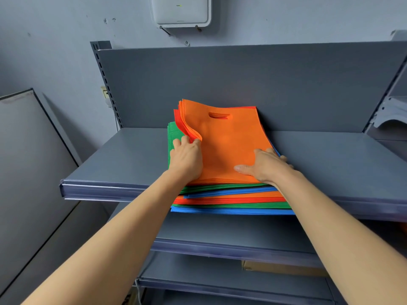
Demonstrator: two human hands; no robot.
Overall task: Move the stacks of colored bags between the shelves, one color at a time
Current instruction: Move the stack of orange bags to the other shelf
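A pile of flat coloured bags lies on the top grey shelf [123, 155], overhanging its front edge. Orange bags [229, 142] with a cut-out handle are on top. Under them are red [177, 119], green [172, 137] and blue [231, 191] layers, then more orange, red, green and blue. My left hand [187, 157] is at the pile's left edge, fingers tucked under the lifted orange layers. My right hand [264, 166] lies on the orange bags at the front right, thumb on top, fingers over the right edge.
Lower grey shelves [231, 245] sit beneath, one with a brown cardboard box [282, 268]. A white device [181, 11] hangs on the wall above the shelf's back panel. A grey board [33, 161] leans at the left. Another shelf unit [392, 115] stands at the right.
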